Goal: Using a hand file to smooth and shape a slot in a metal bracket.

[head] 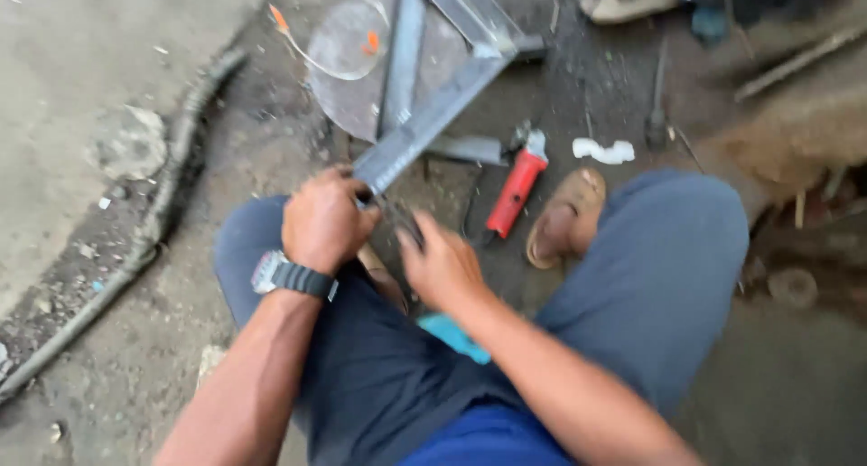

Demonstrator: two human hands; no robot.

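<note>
Your left hand [323, 220], watch [287, 274] on its wrist, is closing its fingers around the near end of a grey steel angle bar [424, 123] lying on the dirty floor [108, 51] between your knees; your right hand [442, 265] is hovering just beside that end, fingers half curled, its hold too blurred to tell; a red-handled tool [517, 191] is lying near your sandalled foot [567, 218]; a white rag [603, 150] is sitting beyond it.
</note>
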